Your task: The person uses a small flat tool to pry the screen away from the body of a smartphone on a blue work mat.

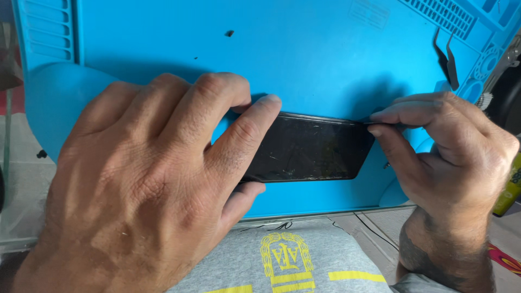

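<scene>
Left hand: your left hand (146, 179) fills the lower left of the frame, closed on the left end of the phone (312, 149), index finger along its top edge and thumb under its bottom edge.
Right hand: your right hand (445, 146) sits at the right of the frame, finger and thumb pinched shut at the phone's upper right corner; a thin dark tip shows between them against the edge, too small to identify.
Phone: a black slab, screen up and scuffed with fine scratches, lying lengthwise in the centre of the frame, held between both hands just above the mat.
Mat: a blue work mat (325, 59) covers the bench across the upper and middle frame, with ribbed slots at the upper left and moulded compartments at the upper right.
Tweezers: a dark pair of tweezers (448, 57) lies on the mat at the upper right, well apart from the phone.
Debris: a small dark speck (229, 33) rests on the mat near the top centre.
Clothing: a grey shirt (287, 260) with a yellow emblem shows at the bottom centre, below the mat's near edge.
</scene>
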